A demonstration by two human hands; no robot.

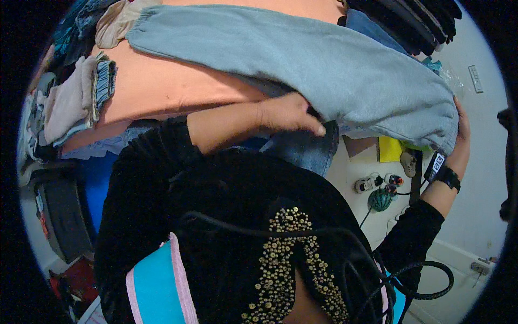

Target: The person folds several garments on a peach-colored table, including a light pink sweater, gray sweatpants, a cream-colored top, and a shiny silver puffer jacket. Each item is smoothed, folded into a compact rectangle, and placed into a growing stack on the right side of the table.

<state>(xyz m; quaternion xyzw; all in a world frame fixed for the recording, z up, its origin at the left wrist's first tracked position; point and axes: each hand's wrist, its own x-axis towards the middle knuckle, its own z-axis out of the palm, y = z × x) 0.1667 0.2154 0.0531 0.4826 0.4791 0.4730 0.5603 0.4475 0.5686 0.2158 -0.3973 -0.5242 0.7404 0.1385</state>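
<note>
Light grey-blue sweatpants (283,52) stretch across an orange-covered surface (162,85), with a gathered cuff at the far left. My right hand (463,121) wraps around their right end, which hangs past the surface's edge; most of its fingers are behind the fabric. At the near edge of the sweatpants is my left hand (289,113), its thumb stretched to the right and its other fingers partly hidden at the cloth. Whether it grips the fabric is not visible. Below that hand hangs a piece of blue-grey denim (311,146).
Folded clothes (73,97) are stacked at the left, beside a beige garment (113,24). Dark clothes (408,24) lie at the upper right. Shoes (368,183) and a green striped ball (380,199) are on the floor. A black cable (263,233) crosses my front.
</note>
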